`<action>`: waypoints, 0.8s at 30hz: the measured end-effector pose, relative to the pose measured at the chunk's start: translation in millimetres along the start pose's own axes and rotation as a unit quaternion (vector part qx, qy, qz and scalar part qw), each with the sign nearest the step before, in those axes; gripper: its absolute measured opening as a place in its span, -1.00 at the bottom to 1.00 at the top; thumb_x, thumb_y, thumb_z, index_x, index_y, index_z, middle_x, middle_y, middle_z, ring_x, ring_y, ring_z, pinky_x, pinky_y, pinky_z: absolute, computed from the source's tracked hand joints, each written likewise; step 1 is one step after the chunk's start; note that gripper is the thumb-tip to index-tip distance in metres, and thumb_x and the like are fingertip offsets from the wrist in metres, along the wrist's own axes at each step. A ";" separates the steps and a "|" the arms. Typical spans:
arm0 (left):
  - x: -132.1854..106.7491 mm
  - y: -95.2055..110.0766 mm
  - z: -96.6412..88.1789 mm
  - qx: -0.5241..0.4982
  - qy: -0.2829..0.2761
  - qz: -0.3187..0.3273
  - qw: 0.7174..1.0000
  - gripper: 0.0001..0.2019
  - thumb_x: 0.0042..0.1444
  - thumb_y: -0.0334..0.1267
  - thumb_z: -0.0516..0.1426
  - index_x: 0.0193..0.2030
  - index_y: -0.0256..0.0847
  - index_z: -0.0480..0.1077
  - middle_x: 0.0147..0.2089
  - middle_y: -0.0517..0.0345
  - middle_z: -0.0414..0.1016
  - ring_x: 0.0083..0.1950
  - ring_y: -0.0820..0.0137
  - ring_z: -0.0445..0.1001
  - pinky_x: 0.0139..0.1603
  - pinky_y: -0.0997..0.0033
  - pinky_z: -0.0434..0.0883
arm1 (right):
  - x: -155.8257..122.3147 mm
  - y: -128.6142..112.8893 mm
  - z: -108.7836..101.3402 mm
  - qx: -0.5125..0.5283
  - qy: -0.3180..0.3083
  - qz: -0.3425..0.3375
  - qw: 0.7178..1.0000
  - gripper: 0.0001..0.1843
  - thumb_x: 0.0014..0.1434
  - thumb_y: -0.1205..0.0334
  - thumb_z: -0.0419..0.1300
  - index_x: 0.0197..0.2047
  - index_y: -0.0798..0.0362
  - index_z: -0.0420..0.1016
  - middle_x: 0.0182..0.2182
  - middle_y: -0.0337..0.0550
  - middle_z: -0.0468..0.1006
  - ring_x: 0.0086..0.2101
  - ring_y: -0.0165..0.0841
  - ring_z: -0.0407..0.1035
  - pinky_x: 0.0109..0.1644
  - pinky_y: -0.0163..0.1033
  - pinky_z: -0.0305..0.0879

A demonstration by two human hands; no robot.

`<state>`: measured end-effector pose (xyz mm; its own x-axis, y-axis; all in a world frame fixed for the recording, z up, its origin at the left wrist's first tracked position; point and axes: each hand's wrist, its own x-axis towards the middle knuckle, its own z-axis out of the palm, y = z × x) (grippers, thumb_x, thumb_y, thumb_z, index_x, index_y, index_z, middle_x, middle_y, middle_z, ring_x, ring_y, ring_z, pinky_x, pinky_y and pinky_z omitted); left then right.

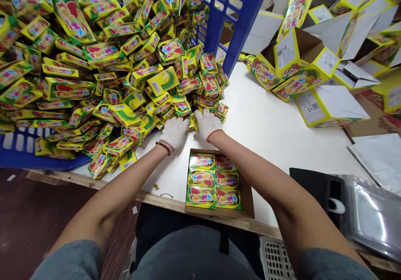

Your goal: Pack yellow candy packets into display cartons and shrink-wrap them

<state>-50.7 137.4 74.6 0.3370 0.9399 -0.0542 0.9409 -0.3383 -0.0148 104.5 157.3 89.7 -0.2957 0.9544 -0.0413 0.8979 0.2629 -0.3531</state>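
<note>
A big heap of small yellow and green candy packs [103, 67] spills from a tipped blue crate [238, 16] onto the white table [269, 125]. My left hand [174, 132] and my right hand [206, 123], both in white gloves, rest side by side at the near edge of the heap. Their fingers curl over a few packs [191, 121] between them. Just in front of my hands sits an open cardboard box [247, 196] with several packs [214, 181] laid flat in two columns. A dark bead bracelet is on my left wrist.
Opened yellow display cartons [300, 67] and a closed one [328, 106] lie at the back right. A black device [316, 188] and clear plastic sheeting [372, 213] sit at the right edge. A white perforated basket [275, 259] stands below the table.
</note>
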 end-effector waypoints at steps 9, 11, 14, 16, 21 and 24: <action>-35.1 -11.3 -20.6 -0.138 0.023 -0.096 0.985 -0.79 0.38 -0.25 -0.03 0.00 -0.21 0.36 -0.04 -0.12 0.54 -0.02 0.16 0.52 -0.10 0.27 0.37 | -5.1 25.6 9.4 -0.147 -0.054 0.072 0.985 -0.33 0.24 0.28 0.16 0.38 0.23 0.16 0.15 0.39 0.41 0.07 0.07 0.39 0.08 0.06 0.32; -44.7 -5.3 -25.3 -0.196 0.052 -0.088 0.975 -0.78 0.39 -0.26 -0.03 0.03 -0.21 0.38 -0.04 -0.08 0.53 0.01 0.17 0.51 -0.01 0.23 0.41 | -6.7 32.6 6.4 -0.175 -0.053 0.044 0.982 -0.38 0.27 0.26 0.14 0.36 0.25 0.18 0.18 0.39 0.39 0.11 0.05 0.36 0.12 0.04 0.31; -57.7 8.1 -34.3 -0.243 0.055 -0.048 0.967 -0.73 0.39 -0.20 0.05 0.14 -0.23 0.38 0.03 -0.04 0.51 0.04 0.20 0.50 0.05 0.14 0.47 | -3.4 33.1 2.6 -0.201 -0.061 0.013 0.978 -0.49 0.30 0.30 0.09 0.29 0.24 0.27 0.20 0.37 0.38 0.14 0.03 0.35 0.12 0.01 0.33; -66.6 18.1 -41.4 -0.245 0.038 -0.019 0.969 -0.64 0.36 -0.10 0.14 0.18 -0.25 0.38 0.11 -0.03 0.47 0.06 0.22 0.50 0.06 0.09 0.51 | 1.3 29.3 -0.1 -0.199 -0.072 0.024 0.977 -0.54 0.32 0.35 0.03 0.26 0.23 0.32 0.16 0.36 0.42 0.11 -0.02 0.40 0.09 -0.03 0.36; -97.4 51.5 -50.8 -0.255 -0.045 0.092 0.961 -0.80 0.34 -0.26 0.11 0.04 -0.16 0.46 -0.04 0.09 0.57 -0.06 0.28 0.52 -0.03 0.22 0.51 | 1.4 27.5 -18.0 -0.177 -0.090 0.058 0.978 -0.60 0.34 0.33 0.04 0.20 0.22 0.40 0.05 0.32 0.53 0.03 -0.08 0.47 0.04 -0.12 0.39; -118.8 73.0 -48.9 -0.212 -0.140 0.203 0.946 -0.79 0.29 -0.36 0.07 0.00 -0.18 0.48 -0.09 0.04 0.59 -0.10 0.24 0.55 -0.05 0.23 0.51 | -22.4 37.1 -45.6 -0.155 -0.072 0.049 0.984 -0.61 0.33 0.34 0.06 0.17 0.17 0.48 0.11 0.23 0.50 0.04 -0.11 0.44 0.06 -0.14 0.36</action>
<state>-20.5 3.3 128.8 0.7076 0.6672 -0.2328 0.6839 -0.5637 0.4632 159.3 152.2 120.2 -0.2260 0.9531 -0.2014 0.9741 0.2224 -0.0405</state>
